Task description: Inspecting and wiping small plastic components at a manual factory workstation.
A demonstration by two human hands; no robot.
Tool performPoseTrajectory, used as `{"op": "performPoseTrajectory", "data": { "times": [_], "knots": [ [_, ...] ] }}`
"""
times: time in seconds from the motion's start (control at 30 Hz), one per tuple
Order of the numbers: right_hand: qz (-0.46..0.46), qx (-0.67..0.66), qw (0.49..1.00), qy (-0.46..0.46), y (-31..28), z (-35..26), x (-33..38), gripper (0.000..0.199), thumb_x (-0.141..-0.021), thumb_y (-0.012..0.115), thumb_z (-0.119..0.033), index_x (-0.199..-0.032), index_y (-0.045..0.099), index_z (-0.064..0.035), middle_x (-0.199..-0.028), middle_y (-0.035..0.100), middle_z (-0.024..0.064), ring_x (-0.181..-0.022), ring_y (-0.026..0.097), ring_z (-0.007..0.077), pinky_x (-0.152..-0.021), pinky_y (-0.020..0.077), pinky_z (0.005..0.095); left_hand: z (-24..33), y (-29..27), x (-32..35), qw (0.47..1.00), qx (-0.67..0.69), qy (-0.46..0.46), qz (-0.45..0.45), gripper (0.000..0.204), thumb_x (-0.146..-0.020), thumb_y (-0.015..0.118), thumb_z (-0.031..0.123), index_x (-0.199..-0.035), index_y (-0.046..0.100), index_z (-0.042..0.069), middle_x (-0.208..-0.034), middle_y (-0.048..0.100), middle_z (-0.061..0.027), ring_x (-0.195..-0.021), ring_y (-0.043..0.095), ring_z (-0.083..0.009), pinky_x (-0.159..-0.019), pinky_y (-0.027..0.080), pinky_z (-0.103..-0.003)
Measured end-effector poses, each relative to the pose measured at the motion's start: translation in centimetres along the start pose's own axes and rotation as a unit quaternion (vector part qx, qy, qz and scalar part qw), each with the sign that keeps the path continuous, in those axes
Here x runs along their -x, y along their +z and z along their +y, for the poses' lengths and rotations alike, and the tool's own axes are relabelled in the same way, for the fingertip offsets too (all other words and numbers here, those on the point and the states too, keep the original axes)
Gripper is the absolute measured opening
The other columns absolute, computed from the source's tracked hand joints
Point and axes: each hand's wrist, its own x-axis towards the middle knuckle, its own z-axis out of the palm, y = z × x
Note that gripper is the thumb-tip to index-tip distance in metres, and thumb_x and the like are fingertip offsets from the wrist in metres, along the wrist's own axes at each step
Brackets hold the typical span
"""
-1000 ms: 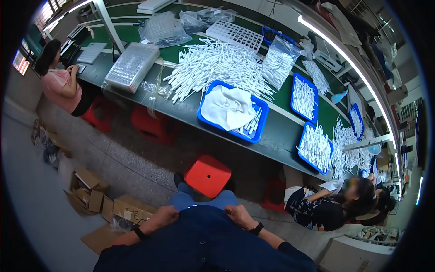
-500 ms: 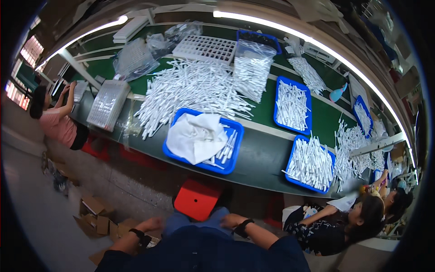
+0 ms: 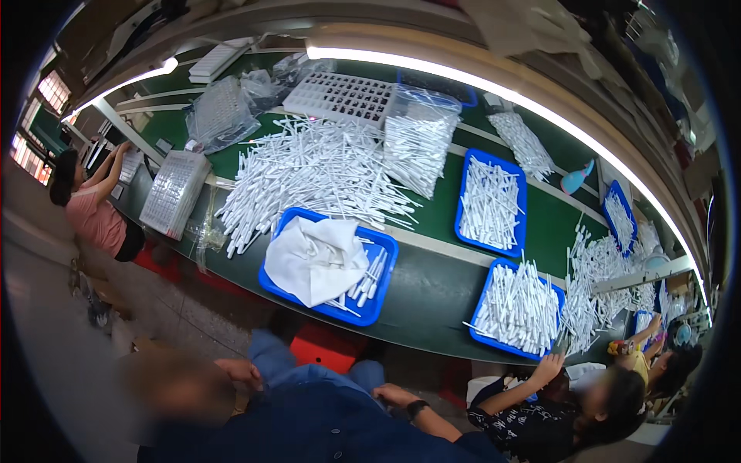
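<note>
Left hand (image 3: pixel 242 372) and right hand (image 3: pixel 395 396) both look loosely closed, red stool (image 3: pixel 324 347) just ahead between them, blue tray (image 3: pixel 377 310) with crumpled white cloth (image 3: pixel 315 261) beyond.

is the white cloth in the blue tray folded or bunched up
Bunched up: the white cloth lies creased and uneven in the blue tray, with white sticks beside it.

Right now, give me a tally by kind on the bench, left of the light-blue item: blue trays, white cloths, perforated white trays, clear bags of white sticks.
Blue trays: 4 (back one partly hidden)
White cloth: 1
Perforated white tray: 1
Clear bags of white sticks: 2
Total: 8
</note>
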Motion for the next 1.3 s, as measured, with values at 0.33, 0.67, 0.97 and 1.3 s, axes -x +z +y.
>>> {"op": "performPoseTrajectory", "data": {
  "times": [0.33, 0.67, 0.97, 1.3],
  "knots": [
    [0.122, -0.014, 0.985, -0.119, -6.4, -16.8, 5.4, 0.033, -0.098, 0.06, -0.032, -0.095, 0.07, -0.0001, -0.082, 0.071, 0.0084, -0.077, 0.067, 0.0174, -0.072, 0.0547, 0.032, 6.0, -12.0, -6.3, 0.973, -0.22, 0.048, -0.054, 0.019, -0.087, 0.073, 0.026, -0.087, 0.073, 0.006, -0.077, 0.07, -0.0025, -0.072, 0.064, -0.0137, -0.067, 0.051, -0.032],
    [0.534, 0.172, 0.783, -0.268, -7.9, -22.6, -2.2, 0.029, -0.092, 0.064, -0.024, -0.082, 0.063, 0.0027, -0.067, 0.063, 0.0055, -0.061, 0.055, 0.0098, -0.056, 0.0444, 0.0286, 17.2, -11.0, -3.4, 0.756, -0.244, 0.484, 0.367, 0.023, -0.085, 0.073, 0.018, -0.078, 0.059, 0.0, -0.085, 0.067, -0.0091, -0.082, 0.064, -0.0279, -0.073, 0.05, -0.039],
    [0.573, 0.14, 0.725, -0.356, -9.0, -21.0, -5.6, 0.026, -0.088, 0.061, -0.018, -0.074, 0.058, 0.0041, -0.062, 0.058, 0.0035, -0.058, 0.051, 0.0079, -0.053, 0.0416, 0.0278, 16.1, -8.5, -9.7, 0.513, -0.371, 0.583, 0.509, 0.021, -0.084, 0.074, 0.021, -0.078, 0.062, 0.005, -0.091, 0.064, -0.0065, -0.088, 0.061, -0.0268, -0.08, 0.044, -0.04],
    [0.567, 0.216, 0.717, -0.343, -9.3, -21.5, -2.9, 0.03, -0.083, 0.063, -0.024, -0.075, 0.062, 0.0055, -0.063, 0.061, 0.0183, -0.058, 0.061, 0.0257, -0.059, 0.048, 0.0389, 15.9, -6.7, -9.2, 0.536, -0.364, 0.538, 0.539, 0.022, -0.086, 0.072, 0.026, -0.081, 0.064, 0.006, -0.088, 0.063, -0.0084, -0.087, 0.06, -0.0292, -0.077, 0.045, -0.039]
  ]
}}
